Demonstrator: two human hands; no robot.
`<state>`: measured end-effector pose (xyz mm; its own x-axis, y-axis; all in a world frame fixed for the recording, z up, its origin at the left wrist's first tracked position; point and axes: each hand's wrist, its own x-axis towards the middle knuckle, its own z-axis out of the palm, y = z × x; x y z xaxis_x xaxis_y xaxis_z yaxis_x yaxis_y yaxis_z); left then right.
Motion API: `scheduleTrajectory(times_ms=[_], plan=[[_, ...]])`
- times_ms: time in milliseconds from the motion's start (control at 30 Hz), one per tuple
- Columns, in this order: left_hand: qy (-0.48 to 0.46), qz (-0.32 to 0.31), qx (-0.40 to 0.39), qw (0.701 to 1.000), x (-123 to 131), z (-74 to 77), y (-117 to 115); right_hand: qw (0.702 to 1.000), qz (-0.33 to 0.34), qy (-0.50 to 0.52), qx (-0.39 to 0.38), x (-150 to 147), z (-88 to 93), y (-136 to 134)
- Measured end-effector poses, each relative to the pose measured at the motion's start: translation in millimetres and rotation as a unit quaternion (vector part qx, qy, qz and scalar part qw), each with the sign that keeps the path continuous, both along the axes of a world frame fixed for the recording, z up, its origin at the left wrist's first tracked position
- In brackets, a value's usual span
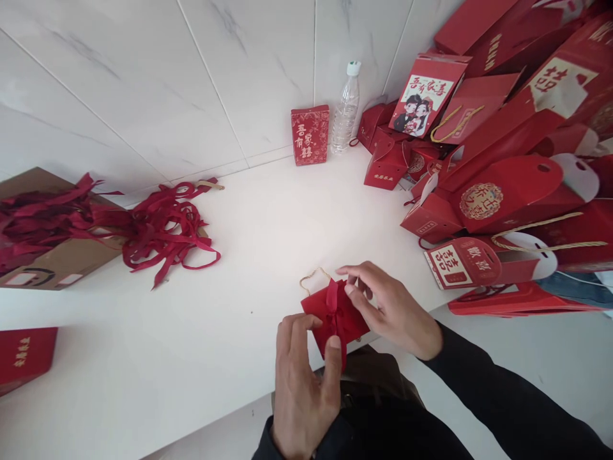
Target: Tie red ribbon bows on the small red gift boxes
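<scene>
A small red gift box [355, 319] with a gold cord handle [313, 276] lies near the front edge of the table. Across it runs a dark red ribbon [334, 313], knotted in the middle, one end hanging toward me. My left hand [304, 377] is closed loosely over the box's near left side, its thumb on the hanging ribbon end and its index finger beside the knot. From the right, my right hand [383, 306] closes thumb and index finger at the ribbon's upper loop. Its other fingers are curled, partly hidden.
Dark red ribbons [167, 223] spill from a cardboard box [90, 255] at left. A red box [29, 358] sits at the left edge. Against the tiled wall stand a red printed box [310, 135] and a clear bottle [345, 115]. Red gift boxes [507, 185] pile up at right.
</scene>
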<state>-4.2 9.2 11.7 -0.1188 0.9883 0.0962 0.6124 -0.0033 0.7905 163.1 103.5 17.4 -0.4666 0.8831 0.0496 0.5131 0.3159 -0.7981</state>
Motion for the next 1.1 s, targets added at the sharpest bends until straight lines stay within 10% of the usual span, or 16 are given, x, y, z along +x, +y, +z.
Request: scheduleTrajectory(times_ms=[567, 1100], plan=[[-0.052, 0.130, -0.017, 0.990, 6.1, -9.1, 40.1, 0.999, 0.016, 0.026, -0.030, 8.5, -5.2, 9.6], [0.076, 0.040, 0.040, 0.996, 5.1, -12.3, -22.8, 0.998, -0.014, 0.035, -0.046, -3.4, -9.7, 9.9]])
